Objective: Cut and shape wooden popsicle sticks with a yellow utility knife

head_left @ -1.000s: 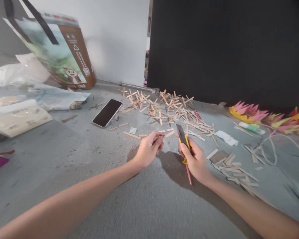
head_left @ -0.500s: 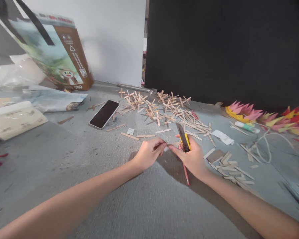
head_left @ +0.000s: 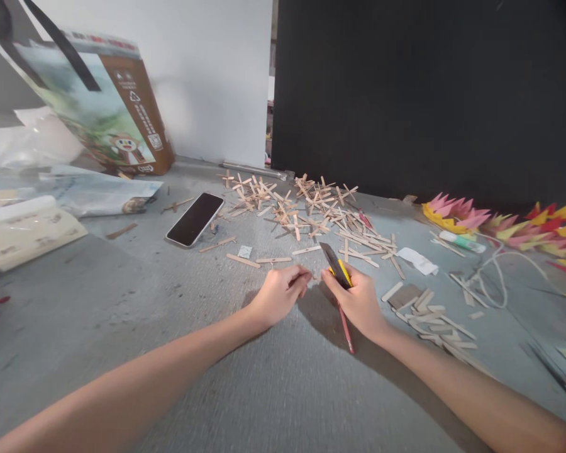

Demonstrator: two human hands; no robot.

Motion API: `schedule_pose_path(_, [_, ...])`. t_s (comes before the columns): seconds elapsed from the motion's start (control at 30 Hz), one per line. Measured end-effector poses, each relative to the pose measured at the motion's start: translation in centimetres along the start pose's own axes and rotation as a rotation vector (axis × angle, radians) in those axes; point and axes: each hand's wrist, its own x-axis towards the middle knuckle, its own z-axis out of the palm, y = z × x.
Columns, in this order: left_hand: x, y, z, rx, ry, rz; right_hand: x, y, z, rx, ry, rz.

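My right hand [head_left: 358, 301] is closed around a yellow and black utility knife [head_left: 340, 269], its blade end pointing up and to the left. A red pencil [head_left: 346, 330] sticks out below that hand; whether the hand touches it I cannot tell. My left hand [head_left: 279, 294] pinches a small wooden craft stick, mostly hidden, with just a bit of it showing at the fingertips. Just beyond both hands lie loose craft sticks [head_left: 273, 260] and a small pale square [head_left: 244, 251].
Crossed craft sticks [head_left: 295, 217] are heaped behind the hands. More sticks [head_left: 446, 330] lie at right, near a glue stick [head_left: 462, 242], a white cable [head_left: 504, 283] and folded-paper flowers [head_left: 457, 214]. At left are a phone [head_left: 195, 219] and a carrier bag [head_left: 122, 119].
My right hand has drawn the knife from upright to leaning left, its blade now nearer the left fingertips. The right thumb has come off the small stick. The view has shifted slightly.
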Motion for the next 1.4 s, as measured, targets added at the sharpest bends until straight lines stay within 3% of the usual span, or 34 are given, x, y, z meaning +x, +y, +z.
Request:
schedule_pose_path(0.37, [0.5,-0.7,-0.1,-0.302,0.116,-0.063,0.1,0.5,-0.6,-0.056,-0.105,0.015])
schedule_pose_path(0.47, [0.8,-0.8,-0.3,-0.210,0.058,-0.106,0.9,-0.2,-2.5,-0.136,-0.187,0.006])
schedule_pose_path(0.57, [0.9,-0.8,-0.5,-0.052,-0.057,-0.076,1.8,-1.7,-5.8,-0.290,-0.295,-0.005])
schedule_pose_path(0.7, [0.6,-0.3,-0.6,0.179,-0.178,0.032,1.9,-4.2,-9.3,-0.578,-0.619,-0.208])
schedule_pose_path(0.73, [0.5,-0.2,-0.7,0.222,-0.200,0.053,1.8,-4.5,-9.7,-0.618,-0.645,-0.272])
schedule_pose_path(0.83, [0.5,-0.2,-0.6,0.300,-0.222,0.104,1.1,-4.2,-9.6,-0.695,-0.637,-0.425])
schedule_pose_path(0.97, [0.5,-0.6,-0.4,0.353,-0.203,0.142,0.6,-2.9,-8.8,-0.767,-0.612,-0.507])
schedule_pose_path(1.4, [0.3,-0.3,-0.3,0.334,-0.210,0.083,0.2,-3.2,-8.6,-0.890,-0.625,-0.511])
